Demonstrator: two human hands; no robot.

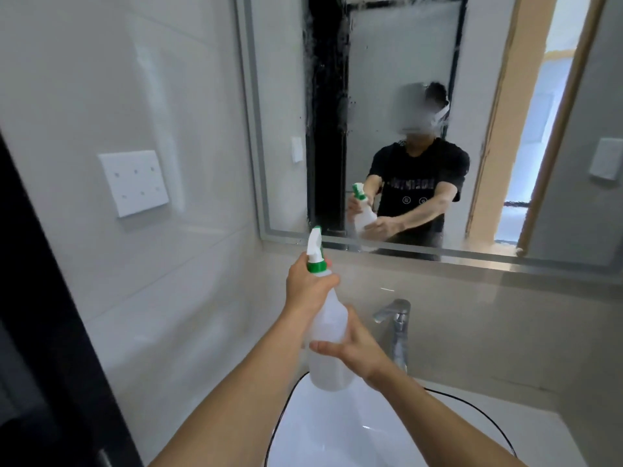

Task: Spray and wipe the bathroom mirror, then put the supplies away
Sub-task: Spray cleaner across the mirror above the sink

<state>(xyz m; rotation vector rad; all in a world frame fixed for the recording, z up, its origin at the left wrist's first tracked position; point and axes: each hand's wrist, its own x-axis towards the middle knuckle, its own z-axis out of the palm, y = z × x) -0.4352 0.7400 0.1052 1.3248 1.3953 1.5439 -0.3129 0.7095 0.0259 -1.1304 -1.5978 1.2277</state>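
Translucent plastic spray bottle (328,328): left hand (308,286) grip wraps neck, right hand (357,345) cups body

A translucent white spray bottle (328,332) with a white trigger head and green collar is held upright, tilted slightly, above the basin, nozzle toward the mirror (421,62), whose glass shows smeared, misted patches near the top

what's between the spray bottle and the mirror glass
Nothing solid, in the head view: the spray bottle nozzle faces the mirror across open air above the sink.
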